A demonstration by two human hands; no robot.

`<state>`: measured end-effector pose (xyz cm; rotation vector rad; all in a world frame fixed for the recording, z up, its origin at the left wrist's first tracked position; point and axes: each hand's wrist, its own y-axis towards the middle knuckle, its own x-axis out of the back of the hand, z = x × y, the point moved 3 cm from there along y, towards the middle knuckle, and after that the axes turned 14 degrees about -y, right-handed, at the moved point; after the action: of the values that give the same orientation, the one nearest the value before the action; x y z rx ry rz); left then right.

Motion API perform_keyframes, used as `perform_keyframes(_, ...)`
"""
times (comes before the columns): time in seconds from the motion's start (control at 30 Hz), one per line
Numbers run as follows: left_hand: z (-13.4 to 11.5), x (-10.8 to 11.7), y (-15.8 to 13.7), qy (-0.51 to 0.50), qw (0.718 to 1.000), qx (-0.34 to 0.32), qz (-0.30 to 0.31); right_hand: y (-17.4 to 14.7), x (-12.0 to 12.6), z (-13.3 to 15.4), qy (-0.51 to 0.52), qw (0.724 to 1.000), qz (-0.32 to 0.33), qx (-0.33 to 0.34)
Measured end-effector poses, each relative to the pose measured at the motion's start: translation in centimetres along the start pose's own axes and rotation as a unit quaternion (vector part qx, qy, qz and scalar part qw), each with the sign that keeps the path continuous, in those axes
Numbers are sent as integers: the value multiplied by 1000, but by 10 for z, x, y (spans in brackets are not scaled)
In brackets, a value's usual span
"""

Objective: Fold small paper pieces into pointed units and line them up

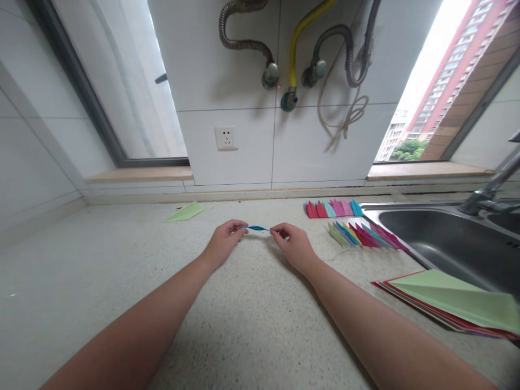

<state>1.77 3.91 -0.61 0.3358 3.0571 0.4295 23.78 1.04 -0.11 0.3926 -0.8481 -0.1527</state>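
Holding: we pinch a narrow folded blue paper strip (255,228) between both hands, just above the table (244,314), centre of view.
Left hand: our left hand (222,241), fingers (239,226) closed together on the strip's left end.
Right hand: our right hand (293,245), fingers (277,232) clamped on the strip's right end.
Strip: stretched level between the two hands, thin, looks folded or twisted; we cannot tell the exact fold.
Behind right hand: row of folded paper pieces (333,208), red, pink, teal, standing by the wall edge.
Right of right hand: second row of folded pieces (365,235), green, blue, red, magenta, overlapping, just beside the sink (442,244).
Near right: stack of coloured paper sheets (455,303), a green one folded on top, lying at the sink's front corner.
Far left: single folded green paper (185,212) flat on the table, well apart from our hands.
Wall: socket (226,138) on white tile, hoses (292,49) above it, windows either side.
Tap: faucet (493,187) at the right edge over the sink.
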Motion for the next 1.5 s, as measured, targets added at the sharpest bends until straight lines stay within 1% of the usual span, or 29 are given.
perform_keyframes(0.23,-3,0,-1,0,1000,-9,-8,1,0,-1,1,1000,7,-3)
perform_keyframes(0.4,2,3,2,-14,1000,-8,-8,1,0,0,-30,999,42,-18)
perform_keyframes(0.5,7,3,3,-25,1000,0,-8,0,1,1,-55,997,59,-6)
perform_keyframes(0.6,9,3,5,-38,999,2,-5,-2,2,4,-87,993,76,20)
perform_keyframes(0.7,10,3,9,-57,998,5,-7,-7,3,5,-107,991,79,31)
perform_keyframes(0.8,10,8,13,-88,996,-4,-34,-12,7,6,-112,992,62,14)
perform_keyframes(0.9,15,13,16,-97,994,1,-52,-14,18,4,-90,995,26,-25)
perform_keyframes(0.97,19,15,19,-89,995,10,-53,-12,33,3,-50,997,-15,-59)
perform_keyframes(1.03,22,15,20,-81,996,8,-49,-8,53,3,43,992,-63,-96)
perform_keyframes(1.07,23,15,21,-78,996,8,-46,-7,64,2,118,982,-86,-117)
perform_keyframes(1.1,24,14,22,-77,996,11,-43,-6,76,2,207,963,-108,-137)
perform_keyframes(1.13,24,14,22,-77,996,16,-40,-5,86,1,294,936,-124,-148)
perform_keyframes(1.17,25,13,23,-76,996,23,-36,-6,95,1,375,904,-137,-156)
perform_keyframes(1.2,26,13,23,-74,996,30,-33,-8,104,1,436,873,-144,-163)
perform_keyframes(1.23,26,13,24,-72,996,34,-28,-10,110,1,482,848,-144,-166)
perform_keyframes(1.27,27,12,24,-69,997,36,-23,-12,115,0,515,829,-140,-167)
perform_keyframes(1.33,27,12,25,-63,997,39,-12,-17,120,-2,554,805,-127,-169)
perform_keyframes(1.4,27,12,24,-60,997,44,2,-21,120,-6,572,792,-119,-177)
perform_keyframes(1.47,27,12,24,-60,997,48,13,-24,116,-11,572,793,-107,-182)
perform_keyframes(1.5,27,12,23,-61,997,48,17,-25,114,-14,565,799,-98,-182)
